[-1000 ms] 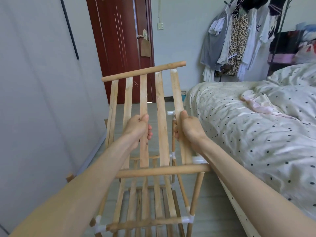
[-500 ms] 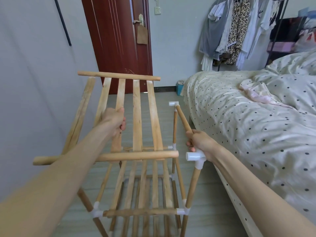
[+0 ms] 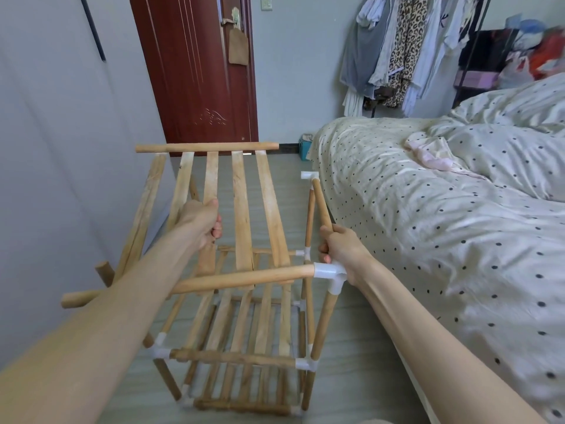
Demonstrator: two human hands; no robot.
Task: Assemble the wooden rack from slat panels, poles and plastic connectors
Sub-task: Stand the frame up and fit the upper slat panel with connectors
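Note:
A loose wooden slat panel (image 3: 241, 215) lies roughly level over the partly built rack (image 3: 244, 356) on the floor. My left hand (image 3: 203, 223) grips one of its middle slats. The panel's near round pole (image 3: 244, 280) meets a white plastic connector (image 3: 331, 273) on top of the rack's near right post. My right hand (image 3: 339, 249) grips the top right side pole (image 3: 321, 203) just behind that connector. Another white connector (image 3: 308, 175) caps the far right post, apart from the panel's far pole (image 3: 208, 147).
A bed (image 3: 443, 209) with a dotted cover runs close along the rack's right side. A grey wall (image 3: 61, 148) stands on the left, a dark red door (image 3: 198, 71) straight ahead. Clothes (image 3: 397, 50) hang at the back right.
The panel came down from a steep tilt to nearly level. My right hand let go of its slat and took the side pole. The near pole end reached the white connector.

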